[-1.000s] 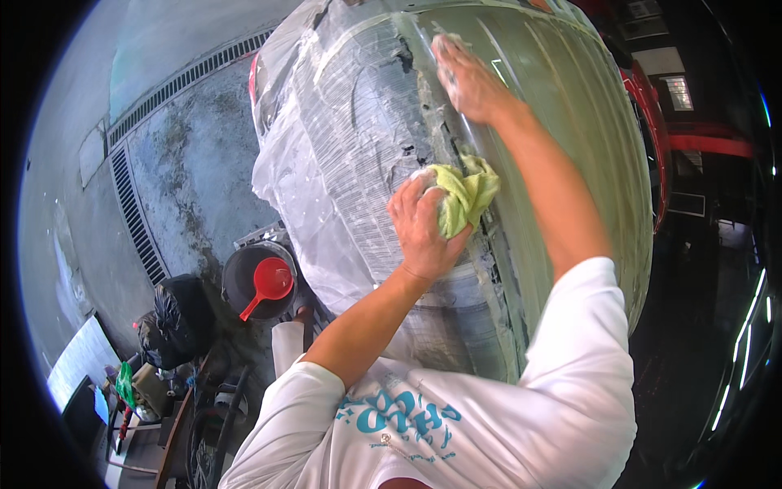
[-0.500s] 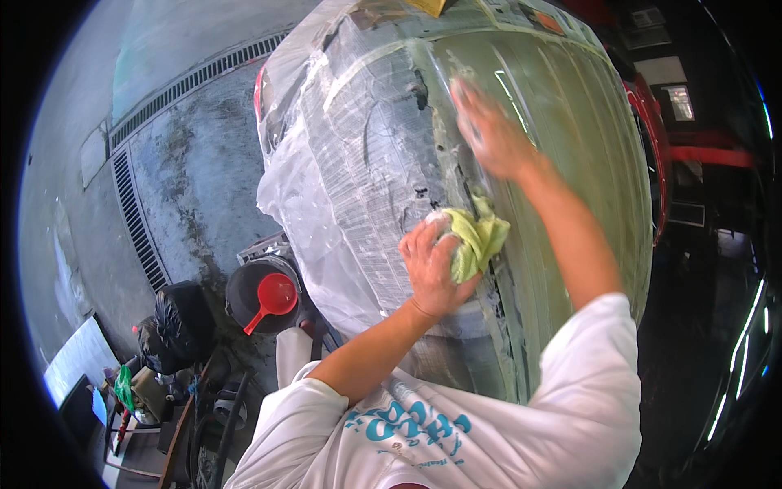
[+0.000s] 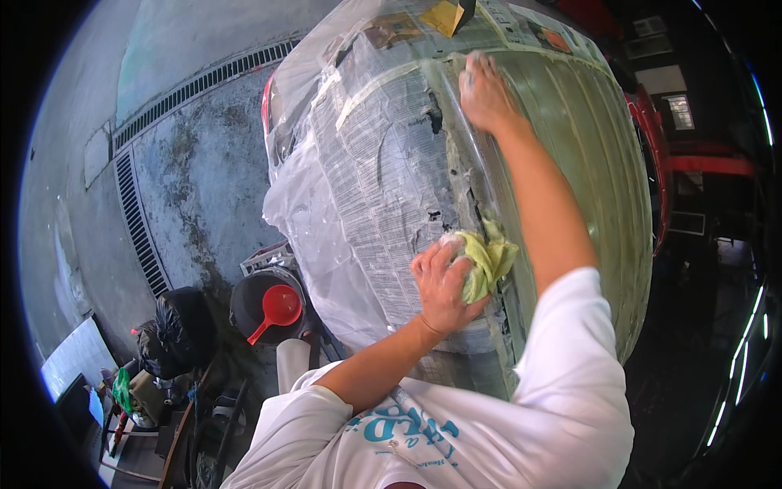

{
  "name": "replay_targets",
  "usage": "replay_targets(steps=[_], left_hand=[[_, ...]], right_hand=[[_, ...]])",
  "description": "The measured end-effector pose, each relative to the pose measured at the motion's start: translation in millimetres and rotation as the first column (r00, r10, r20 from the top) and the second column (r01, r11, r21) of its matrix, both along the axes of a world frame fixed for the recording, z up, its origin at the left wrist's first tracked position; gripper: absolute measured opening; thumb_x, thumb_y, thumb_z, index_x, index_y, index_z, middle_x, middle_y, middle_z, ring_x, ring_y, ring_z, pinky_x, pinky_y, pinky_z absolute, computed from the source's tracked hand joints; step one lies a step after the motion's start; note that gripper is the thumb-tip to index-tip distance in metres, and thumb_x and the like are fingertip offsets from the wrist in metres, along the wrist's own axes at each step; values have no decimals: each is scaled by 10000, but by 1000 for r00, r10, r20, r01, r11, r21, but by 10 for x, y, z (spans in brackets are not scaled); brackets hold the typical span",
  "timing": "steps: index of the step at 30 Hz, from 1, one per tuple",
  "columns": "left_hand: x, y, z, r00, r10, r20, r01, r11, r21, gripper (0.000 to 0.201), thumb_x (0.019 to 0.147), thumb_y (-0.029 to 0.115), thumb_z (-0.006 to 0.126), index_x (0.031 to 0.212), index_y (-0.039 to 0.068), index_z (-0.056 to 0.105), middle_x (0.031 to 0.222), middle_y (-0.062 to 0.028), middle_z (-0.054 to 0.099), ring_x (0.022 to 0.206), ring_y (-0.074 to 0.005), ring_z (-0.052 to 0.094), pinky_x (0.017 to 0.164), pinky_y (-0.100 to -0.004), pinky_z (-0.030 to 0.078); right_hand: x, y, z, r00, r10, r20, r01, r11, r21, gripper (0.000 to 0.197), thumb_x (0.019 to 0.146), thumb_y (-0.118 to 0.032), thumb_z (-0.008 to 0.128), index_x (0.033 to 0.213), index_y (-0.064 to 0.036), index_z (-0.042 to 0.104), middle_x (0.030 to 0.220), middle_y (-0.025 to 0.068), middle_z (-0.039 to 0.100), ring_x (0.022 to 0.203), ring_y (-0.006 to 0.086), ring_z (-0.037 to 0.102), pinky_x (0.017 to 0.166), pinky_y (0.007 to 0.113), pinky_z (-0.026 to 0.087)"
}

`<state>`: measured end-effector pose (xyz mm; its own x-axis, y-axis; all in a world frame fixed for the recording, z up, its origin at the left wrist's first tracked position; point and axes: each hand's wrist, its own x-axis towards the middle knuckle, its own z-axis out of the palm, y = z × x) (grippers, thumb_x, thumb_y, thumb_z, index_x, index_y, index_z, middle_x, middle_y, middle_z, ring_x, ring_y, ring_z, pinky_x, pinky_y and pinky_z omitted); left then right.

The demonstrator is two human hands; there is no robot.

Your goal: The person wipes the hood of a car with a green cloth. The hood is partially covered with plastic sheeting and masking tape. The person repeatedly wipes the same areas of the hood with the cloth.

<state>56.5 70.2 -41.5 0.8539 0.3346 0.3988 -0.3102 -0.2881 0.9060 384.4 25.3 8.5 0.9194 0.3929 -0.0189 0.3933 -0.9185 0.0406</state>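
Under my arms lies a large olive-green car body panel (image 3: 570,155), wet-looking and streaked. Its left side is covered by masking paper (image 3: 383,155), wrinkled and torn along the seam. My left hand (image 3: 444,285) is closed round a crumpled yellow-green cloth (image 3: 489,259) and rests on the paper beside that seam. Farther forward, my right hand (image 3: 489,94) presses on the panel's far left corner with fingers bent and close together. Whitish residue coats its fingertips; whatever lies beneath them is hidden.
Clear plastic sheeting (image 3: 305,196) hangs off the left side. A dark bucket (image 3: 248,306) with a red dipper (image 3: 281,306) stands on the floor at left. Black bags (image 3: 167,334) sit farther left. A yellow sheet (image 3: 444,16) lies at the far edge. Red car (image 3: 652,155) at right.
My right hand has slid forward along the panel's left edge, away from me. The left hand still grips the cloth in about the same place. The view has shifted slightly.
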Motion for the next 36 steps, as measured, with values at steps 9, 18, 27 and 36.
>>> replay_targets(steps=[9, 18, 27, 36], left_hand=[[-38, 7, -1, 999, -29, -29, 29, 1000, -7, 799, 479, 255, 950, 1195, 115, 623, 1412, -174, 562, 1309, -421, 494, 1038, -563, 325], [-87, 47, -40, 998, -34, -45, 34, 999, 3, 763, 535, 264, 918, 1208, 103, 595, 1412, -191, 562, 1312, -432, 494, 1040, -576, 321], [-66, 30, -24, 998, -47, -34, 47, 999, -24, 786, 494, 261, 944, 1196, 109, 622, 1416, -172, 564, 1307, -418, 494, 1036, -566, 325], [-26, 14, -83, 998, -22, -53, 21, 1000, -18, 732, 509, 272, 937, 1165, 113, 654, 1418, -163, 567, 1305, -407, 486, 1055, -550, 317]], right_hand=[[385, 214, -73, 994, -4, -109, -11, 990, -143, 627, 1081, -313, 414, 1580, 65, 382, 1656, 310, 335, 1582, 420, 262, 1315, 461, 217], [91, 661, 95, 971, -222, -91, 230, 968, 102, 467, 1055, -235, 442, 1368, 69, 608, 1480, 311, 549, 1432, 433, 477, 1266, 461, 323], [142, 443, 77, 993, -97, -73, 104, 990, 98, 575, 1112, -314, 376, 1553, 49, 432, 1636, 272, 400, 1546, 429, 337, 1287, 484, 268], [-1140, -295, 218, 972, 185, -147, -173, 981, 88, 626, 1122, -385, 425, 1626, -22, 343, 1717, 204, 281, 1589, 404, 249, 1306, 479, 220]])
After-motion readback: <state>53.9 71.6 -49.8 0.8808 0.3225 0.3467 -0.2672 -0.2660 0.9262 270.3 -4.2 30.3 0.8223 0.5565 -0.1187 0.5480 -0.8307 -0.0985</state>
